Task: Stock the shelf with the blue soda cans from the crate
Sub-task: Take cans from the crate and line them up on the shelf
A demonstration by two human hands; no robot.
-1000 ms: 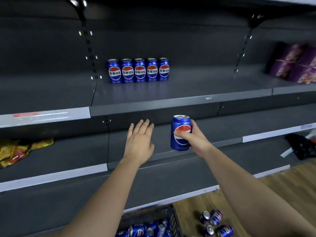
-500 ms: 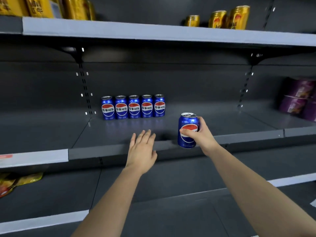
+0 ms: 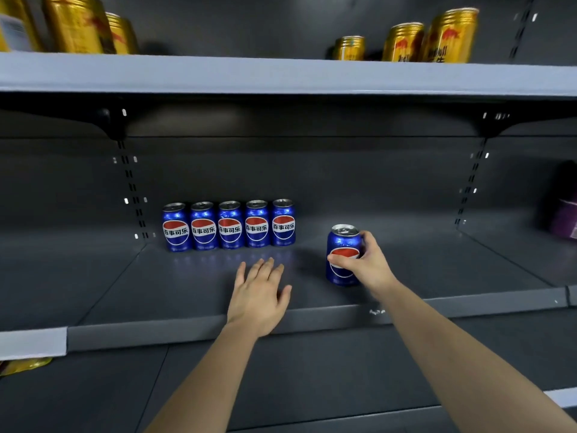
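Both hands have reached further in over the shelf (image 3: 187,295) since a moment ago. The right hand (image 3: 371,267) is wrapped round a blue soda can (image 3: 342,245), upright, off right of the row of five cans (image 3: 230,225). The left hand (image 3: 259,295) hovers flat, fingers straight, holding nothing.

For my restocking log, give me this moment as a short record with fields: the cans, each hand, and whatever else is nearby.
shelved: five blue cans, upright in a row at the back of the shelf, labels forward
in hand: sixth blue can, upright, right of the row and apart from it; base contact with the shelf unclear
right hand: grip round the sixth blue can's side
left hand: open, fingers straight, over the shelf front, holding nothing
upper level: gold cans
far right: purple packs, blurred
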